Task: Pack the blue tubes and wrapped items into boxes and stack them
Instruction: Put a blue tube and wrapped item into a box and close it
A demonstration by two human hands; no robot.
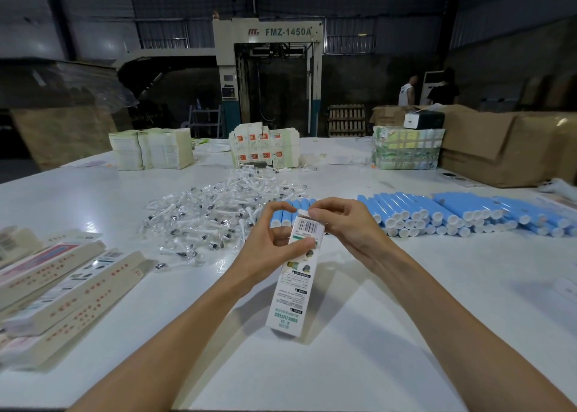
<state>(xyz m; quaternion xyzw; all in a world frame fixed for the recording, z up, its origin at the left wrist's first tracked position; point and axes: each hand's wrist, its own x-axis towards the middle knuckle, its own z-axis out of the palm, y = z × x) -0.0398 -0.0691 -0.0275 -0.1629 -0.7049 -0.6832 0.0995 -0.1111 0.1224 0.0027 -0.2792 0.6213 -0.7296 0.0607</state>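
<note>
A worker's left hand (271, 240) grips the upper part of a long white box (292, 290), fingers (301, 243) curled round it. The right hand (349, 224) pinches the small flap (303, 213) at the box's top end between thumb and forefinger, and the box is held tilted over a white worktop (437, 311). Blue tubes (437, 212) lie just behind the hands in stacked rows running to the right, wrapped items (212, 212) form a loose heap at the middle, closed boxes (62, 287) are piled at the left edge, and flat cartons (263, 146) stand in stacks along the far side.
</note>
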